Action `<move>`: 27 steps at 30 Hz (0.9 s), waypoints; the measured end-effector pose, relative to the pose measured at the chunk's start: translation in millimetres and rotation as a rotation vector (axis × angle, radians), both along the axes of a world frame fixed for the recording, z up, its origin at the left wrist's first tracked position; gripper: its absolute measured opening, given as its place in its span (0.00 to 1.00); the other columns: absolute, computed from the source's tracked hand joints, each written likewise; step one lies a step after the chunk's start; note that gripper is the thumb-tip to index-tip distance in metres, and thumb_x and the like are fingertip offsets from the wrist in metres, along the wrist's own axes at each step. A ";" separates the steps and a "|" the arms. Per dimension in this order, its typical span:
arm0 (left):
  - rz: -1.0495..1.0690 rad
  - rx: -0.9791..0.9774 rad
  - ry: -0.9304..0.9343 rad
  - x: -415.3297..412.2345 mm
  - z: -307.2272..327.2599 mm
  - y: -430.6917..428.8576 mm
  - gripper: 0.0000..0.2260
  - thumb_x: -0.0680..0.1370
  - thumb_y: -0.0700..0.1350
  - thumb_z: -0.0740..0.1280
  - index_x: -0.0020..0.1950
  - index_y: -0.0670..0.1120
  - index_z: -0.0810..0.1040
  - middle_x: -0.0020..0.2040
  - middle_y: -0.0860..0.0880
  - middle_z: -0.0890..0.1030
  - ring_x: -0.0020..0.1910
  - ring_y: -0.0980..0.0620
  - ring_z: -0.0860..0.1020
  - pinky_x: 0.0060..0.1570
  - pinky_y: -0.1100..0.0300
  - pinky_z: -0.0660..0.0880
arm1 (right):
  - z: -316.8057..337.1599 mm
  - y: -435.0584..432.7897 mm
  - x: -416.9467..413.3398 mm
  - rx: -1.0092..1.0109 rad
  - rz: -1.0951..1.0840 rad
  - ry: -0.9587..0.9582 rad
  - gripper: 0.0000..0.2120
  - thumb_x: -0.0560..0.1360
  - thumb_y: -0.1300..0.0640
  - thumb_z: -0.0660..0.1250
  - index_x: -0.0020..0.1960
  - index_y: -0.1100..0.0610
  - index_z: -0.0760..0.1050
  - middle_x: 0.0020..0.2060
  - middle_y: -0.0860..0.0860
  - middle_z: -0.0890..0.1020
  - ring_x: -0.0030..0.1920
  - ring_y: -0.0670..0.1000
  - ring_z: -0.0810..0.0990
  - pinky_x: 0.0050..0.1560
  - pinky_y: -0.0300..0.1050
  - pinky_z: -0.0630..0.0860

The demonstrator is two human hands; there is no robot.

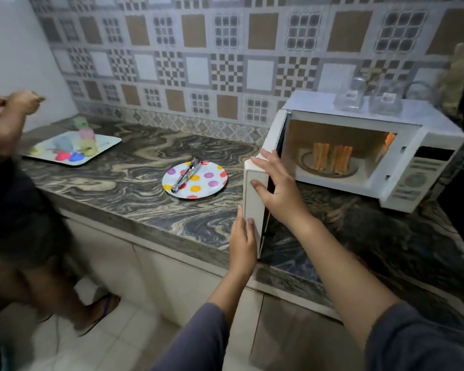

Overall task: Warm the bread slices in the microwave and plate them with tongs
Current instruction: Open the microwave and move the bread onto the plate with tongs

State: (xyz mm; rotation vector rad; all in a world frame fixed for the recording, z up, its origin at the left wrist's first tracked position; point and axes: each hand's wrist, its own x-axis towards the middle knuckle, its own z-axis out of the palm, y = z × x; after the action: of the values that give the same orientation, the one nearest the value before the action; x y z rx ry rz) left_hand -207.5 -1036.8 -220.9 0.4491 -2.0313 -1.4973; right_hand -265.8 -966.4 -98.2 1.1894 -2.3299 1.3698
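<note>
A white microwave point(418, 145) stands on the marble counter with its door point(255, 199) swung open toward me. Inside, bread slices point(332, 156) stand upright on the glass turntable, lit orange. My right hand point(276, 186) grips the door's upper edge, thumb on the outer face and fingers over the top. My left hand point(243, 236) rests with straight fingers against the door's lower outer edge. Left of the door, metal tongs point(186, 174) lie across a polka-dot plate point(212, 183).
A white tray point(110, 141) with several coloured cups and moulds sits at the counter's far left. Another person point(16, 199) stands at the left by the counter. Clear glass jars point(367, 99) stand on top of the microwave. Tiled wall behind.
</note>
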 end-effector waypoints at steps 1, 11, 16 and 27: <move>0.004 0.023 -0.010 0.8 -0.2 -7.4 0.22 0.83 0.49 0.52 0.76 0.50 0.55 0.75 0.52 0.62 0.74 0.56 0.60 0.71 0.60 0.60 | -1.0 -10.3 3.4 -0.004 -0.007 -0.007 0.21 0.77 0.61 0.64 0.69 0.55 0.69 0.74 0.50 0.61 0.76 0.47 0.51 0.71 0.37 0.49; -0.005 0.121 -0.084 7.4 6.3 -63.7 0.19 0.83 0.48 0.53 0.74 0.49 0.63 0.69 0.52 0.71 0.68 0.55 0.68 0.61 0.65 0.64 | -4.8 -71.1 11.4 0.035 -0.114 0.075 0.22 0.75 0.64 0.65 0.69 0.57 0.68 0.72 0.54 0.63 0.76 0.55 0.52 0.73 0.44 0.49; 0.020 0.069 -0.097 9.1 10.2 -70.8 0.17 0.82 0.49 0.53 0.70 0.47 0.67 0.64 0.52 0.74 0.63 0.55 0.71 0.59 0.59 0.67 | -1.7 -77.2 11.6 0.034 -0.171 0.121 0.22 0.73 0.63 0.67 0.66 0.57 0.71 0.69 0.55 0.68 0.73 0.57 0.58 0.72 0.49 0.55; 0.045 0.086 -0.100 18.7 26.2 -82.9 0.13 0.82 0.45 0.53 0.60 0.46 0.75 0.54 0.52 0.77 0.55 0.53 0.74 0.52 0.59 0.68 | 26.4 -75.9 11.8 0.174 -0.187 0.153 0.21 0.74 0.49 0.65 0.65 0.54 0.73 0.64 0.53 0.72 0.68 0.53 0.64 0.68 0.46 0.60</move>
State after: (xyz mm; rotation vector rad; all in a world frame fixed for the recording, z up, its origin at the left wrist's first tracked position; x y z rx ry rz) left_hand -188.8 -1119.7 -194.7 0.6113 -2.0236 -1.5677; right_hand -254.0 -1042.2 -71.8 1.0472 -2.4184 0.9973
